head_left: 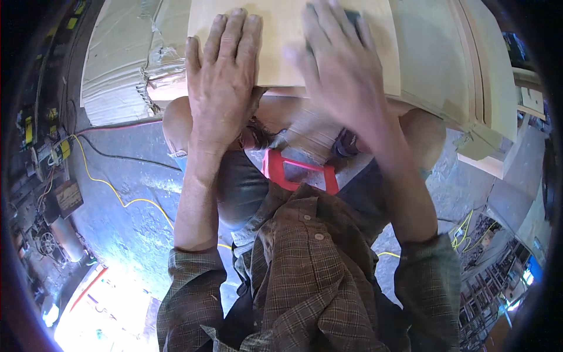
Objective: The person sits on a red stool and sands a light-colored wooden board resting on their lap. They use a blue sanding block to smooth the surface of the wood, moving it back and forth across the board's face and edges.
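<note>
My left hand [223,76] lies flat on a pale, smooth wooden board [280,53], its fingers stretched out and slightly apart. Farther right on the same board is my right hand [346,70], smeared by motion. Under its extended fingers sits a dark flat piece that looks like sandpaper [353,19], mostly covered by the hand. The board rests above my knees, on layers of worn cardboard [117,64] with torn edges at the left.
A red frame-shaped plastic thing [300,170] is on the floor between my legs. A yellow cable [126,203] runs across the floor at left, and another yellow cord [463,232] lies at right. Machinery parts [50,243] crowd the left; a wooden box-like piece [498,158] stands at right.
</note>
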